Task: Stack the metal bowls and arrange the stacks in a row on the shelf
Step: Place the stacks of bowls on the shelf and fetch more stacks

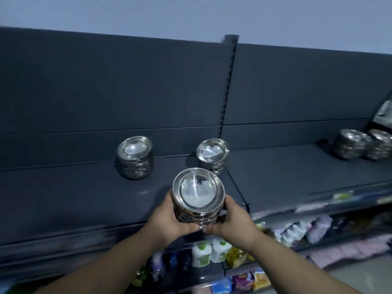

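While both hands gripped it from either side, a stack point(198, 196) of metal bowls sat at the near edge of the dark shelf point(74, 198), roughly in the middle of the view. The left hand point(167, 219) wrapped the stack's left side and the right hand point(235, 217) its right, fingers curled and clamped on the lower bowls, the thumbs meeting at the near side under the rims. Whether the stack's base touched the shelf could not be told. Farther back on the same shelf stood two more stacks: a left stack point(135, 157) and a middle stack point(212, 154), well apart from each other, the middle one just beyond the held one. Far to the right, a pair of stacks point(360, 145) stood just beside each other near the back panel point(127, 85). Below the shelf, lower shelves held white bottles point(210, 252) with green marks and blurred coloured packets point(250, 280), too soft to read. A pale wall point(191, 15) showed above the shelving.
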Action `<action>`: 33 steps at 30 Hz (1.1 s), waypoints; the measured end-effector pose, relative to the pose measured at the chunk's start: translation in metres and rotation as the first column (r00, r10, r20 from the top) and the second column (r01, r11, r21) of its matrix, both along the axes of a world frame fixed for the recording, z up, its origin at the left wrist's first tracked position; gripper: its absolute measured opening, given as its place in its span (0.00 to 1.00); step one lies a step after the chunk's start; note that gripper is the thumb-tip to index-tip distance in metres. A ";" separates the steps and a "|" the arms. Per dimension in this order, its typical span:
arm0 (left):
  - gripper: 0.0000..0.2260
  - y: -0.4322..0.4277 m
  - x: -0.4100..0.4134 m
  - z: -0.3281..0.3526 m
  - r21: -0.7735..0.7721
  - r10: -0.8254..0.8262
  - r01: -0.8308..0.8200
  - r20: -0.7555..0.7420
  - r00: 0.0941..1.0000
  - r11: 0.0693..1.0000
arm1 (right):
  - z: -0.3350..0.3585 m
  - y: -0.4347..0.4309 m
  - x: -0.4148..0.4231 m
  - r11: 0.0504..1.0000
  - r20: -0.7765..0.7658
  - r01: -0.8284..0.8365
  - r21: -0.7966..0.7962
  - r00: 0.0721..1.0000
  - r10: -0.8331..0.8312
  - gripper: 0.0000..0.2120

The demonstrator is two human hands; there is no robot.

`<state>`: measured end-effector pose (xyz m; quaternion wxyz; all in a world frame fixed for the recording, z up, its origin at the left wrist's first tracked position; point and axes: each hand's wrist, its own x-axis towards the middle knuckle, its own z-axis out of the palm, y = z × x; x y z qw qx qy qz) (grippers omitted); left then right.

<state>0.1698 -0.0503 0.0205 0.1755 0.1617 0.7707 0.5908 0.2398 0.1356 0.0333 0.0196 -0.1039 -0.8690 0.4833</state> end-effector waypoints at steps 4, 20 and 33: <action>0.43 0.085 0.065 0.001 0.000 -0.155 0.155 -0.026 0.988 0.988 | -0.003 0.082 0.082 0.995 -0.003 0.092 0.032 0.996 -0.092 0.41; 0.39 0.377 0.174 -0.022 -0.065 -0.540 0.537 -0.025 0.842 0.841 | -0.035 0.329 0.262 0.859 0.027 0.511 -0.030 0.860 -0.510 0.35; 0.36 0.552 -0.014 -0.008 0.058 -0.528 0.533 -0.089 0.845 0.844 | -0.025 0.496 0.081 0.839 0.004 0.534 -0.104 0.844 -0.536 0.46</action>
